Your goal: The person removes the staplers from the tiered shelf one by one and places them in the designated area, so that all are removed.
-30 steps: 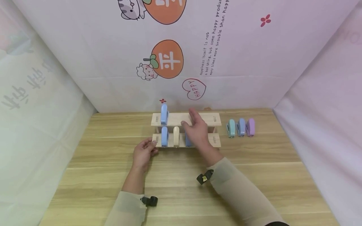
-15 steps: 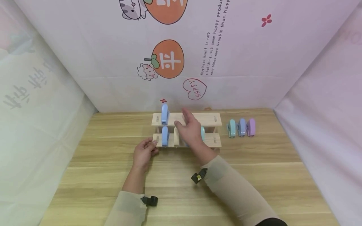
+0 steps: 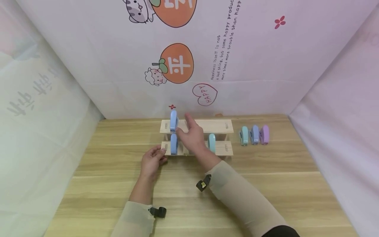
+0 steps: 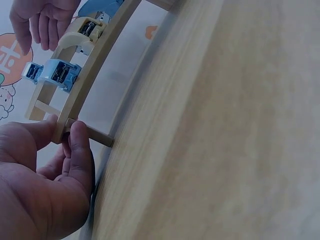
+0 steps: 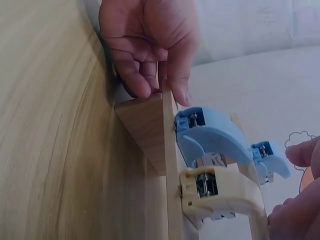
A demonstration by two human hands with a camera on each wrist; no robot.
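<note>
A two-tier wooden rack (image 3: pixel 224 148) bears several small staplers. My left hand (image 3: pixel 151 162) pinches the left end of its lower board between thumb and fingers, also plain in the left wrist view. My right hand (image 3: pixel 192 135) reaches over the rack with thumb and fingers spread, holding nothing. Its thumb is close beside the light blue stapler (image 3: pixel 173 121) on the upper board. On the lower board stand another light blue stapler (image 3: pixel 173 144), a cream stapler (image 5: pixel 222 192) hidden under my right hand in the head view, and a teal stapler (image 3: pixel 211 143).
On the wooden table (image 3: pixel 183 197), to the right of the rack, a teal stapler (image 3: pixel 244 135), a blue stapler (image 3: pixel 254 135) and a purple stapler (image 3: pixel 265 134) stand in a row. A printed white cloth (image 3: pixel 251 65) rises right behind the rack.
My right hand has moved left along the rack, uncovering the teal stapler on the lower board and covering the cream and second blue ones. My left hand keeps its hold.
</note>
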